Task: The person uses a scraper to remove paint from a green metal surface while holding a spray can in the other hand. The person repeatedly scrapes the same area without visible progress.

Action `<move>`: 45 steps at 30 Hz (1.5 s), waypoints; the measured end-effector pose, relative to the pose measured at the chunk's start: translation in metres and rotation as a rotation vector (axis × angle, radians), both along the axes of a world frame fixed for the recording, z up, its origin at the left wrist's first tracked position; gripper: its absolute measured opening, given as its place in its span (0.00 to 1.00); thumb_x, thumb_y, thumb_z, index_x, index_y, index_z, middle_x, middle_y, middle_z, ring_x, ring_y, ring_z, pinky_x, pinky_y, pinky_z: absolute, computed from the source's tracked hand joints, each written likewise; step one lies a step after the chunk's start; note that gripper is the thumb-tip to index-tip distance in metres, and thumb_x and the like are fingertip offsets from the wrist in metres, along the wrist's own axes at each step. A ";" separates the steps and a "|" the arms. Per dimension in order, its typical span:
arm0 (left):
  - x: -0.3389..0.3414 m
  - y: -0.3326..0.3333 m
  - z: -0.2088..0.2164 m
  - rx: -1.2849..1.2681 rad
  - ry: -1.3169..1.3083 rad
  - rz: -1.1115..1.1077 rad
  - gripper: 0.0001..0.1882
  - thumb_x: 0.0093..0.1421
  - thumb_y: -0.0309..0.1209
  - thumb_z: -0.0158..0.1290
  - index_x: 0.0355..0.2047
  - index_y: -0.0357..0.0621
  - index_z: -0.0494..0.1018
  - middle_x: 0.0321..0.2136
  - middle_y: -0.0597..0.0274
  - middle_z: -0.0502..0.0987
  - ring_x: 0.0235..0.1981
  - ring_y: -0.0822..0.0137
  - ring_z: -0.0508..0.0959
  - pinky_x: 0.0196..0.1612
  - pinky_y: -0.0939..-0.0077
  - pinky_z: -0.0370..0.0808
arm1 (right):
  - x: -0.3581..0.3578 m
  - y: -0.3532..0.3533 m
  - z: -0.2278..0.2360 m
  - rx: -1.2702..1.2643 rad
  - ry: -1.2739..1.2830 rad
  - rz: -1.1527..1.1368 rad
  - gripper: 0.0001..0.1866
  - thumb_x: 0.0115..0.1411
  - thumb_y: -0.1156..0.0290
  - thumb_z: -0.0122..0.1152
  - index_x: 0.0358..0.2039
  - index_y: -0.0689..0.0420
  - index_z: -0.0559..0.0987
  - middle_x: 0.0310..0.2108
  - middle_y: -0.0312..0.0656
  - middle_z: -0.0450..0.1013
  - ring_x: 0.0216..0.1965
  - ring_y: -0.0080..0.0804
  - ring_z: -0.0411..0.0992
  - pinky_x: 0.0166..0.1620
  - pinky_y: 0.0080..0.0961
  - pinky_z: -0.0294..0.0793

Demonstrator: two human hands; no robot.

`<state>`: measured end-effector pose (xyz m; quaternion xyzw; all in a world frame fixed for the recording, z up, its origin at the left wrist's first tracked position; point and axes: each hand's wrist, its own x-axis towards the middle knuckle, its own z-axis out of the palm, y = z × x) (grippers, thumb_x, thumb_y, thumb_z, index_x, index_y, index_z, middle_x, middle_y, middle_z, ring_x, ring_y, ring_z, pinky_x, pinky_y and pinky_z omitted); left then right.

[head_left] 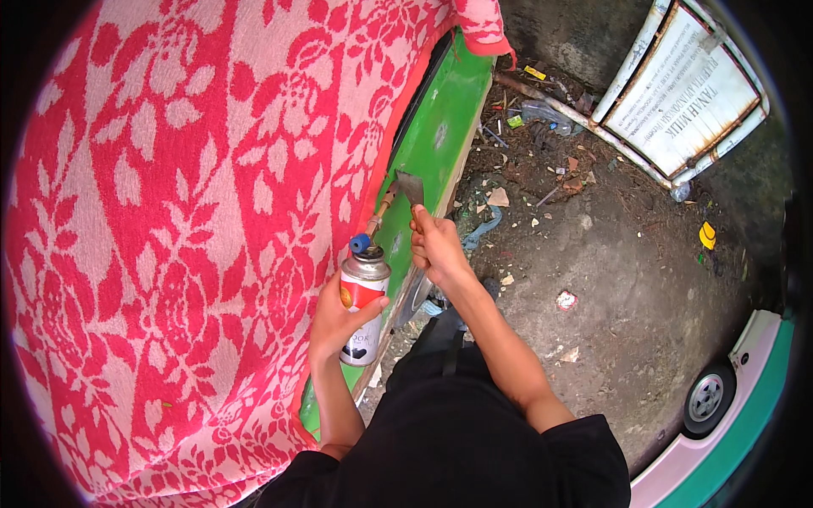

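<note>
My left hand (329,326) is wrapped round a white and red gas canister (364,292) with a blow torch head (383,210) and a blue knob (360,244) on top. The torch's nozzle points up along a green vehicle panel (436,127). In my right hand (440,254) is a putty knife (411,187), gripped by its handle. Its blade lies at the panel, close to the nozzle's tip; whether it touches the paint I cannot tell. Pale scuffed patches mark the green surface. No flame can be made out.
A red and pink floral blanket (195,212) drapes over the vehicle, its hem beside the nozzle. At the far right leans a rusty white signboard (677,93). Litter and a yellow scrap (707,235) lie on the ground. A pink and teal vehicle (745,381) stands at lower right.
</note>
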<state>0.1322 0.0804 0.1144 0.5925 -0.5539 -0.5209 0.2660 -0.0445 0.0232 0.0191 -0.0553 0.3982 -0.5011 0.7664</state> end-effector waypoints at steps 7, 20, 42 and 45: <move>-0.005 -0.003 -0.004 -0.004 0.020 0.025 0.25 0.51 0.29 0.68 0.47 0.36 0.72 0.36 0.61 0.79 0.35 0.73 0.78 0.41 0.74 0.75 | 0.001 0.003 0.004 0.001 0.034 0.025 0.19 0.72 0.54 0.50 0.28 0.54 0.67 0.15 0.27 0.57 0.10 0.15 0.49 0.14 0.21 0.45; -0.007 -0.002 -0.008 0.046 0.010 0.027 0.26 0.52 0.28 0.68 0.49 0.37 0.72 0.37 0.61 0.79 0.37 0.72 0.78 0.42 0.74 0.75 | 0.007 0.005 -0.002 -0.005 0.071 -0.020 0.19 0.72 0.54 0.50 0.29 0.55 0.68 0.15 0.28 0.59 0.10 0.15 0.49 0.14 0.22 0.46; -0.008 -0.004 0.007 0.056 0.008 0.059 0.29 0.50 0.28 0.69 0.51 0.37 0.71 0.39 0.60 0.79 0.39 0.71 0.78 0.44 0.73 0.76 | 0.006 -0.007 -0.011 -0.052 0.031 -0.091 0.20 0.71 0.53 0.51 0.28 0.55 0.67 0.14 0.28 0.58 0.10 0.16 0.49 0.13 0.21 0.45; -0.008 -0.001 0.010 0.043 0.021 -0.003 0.29 0.50 0.28 0.69 0.51 0.37 0.71 0.39 0.61 0.79 0.40 0.71 0.78 0.45 0.73 0.75 | 0.003 -0.009 -0.011 -0.052 0.014 -0.063 0.20 0.71 0.53 0.51 0.28 0.55 0.67 0.14 0.28 0.58 0.10 0.16 0.49 0.13 0.21 0.45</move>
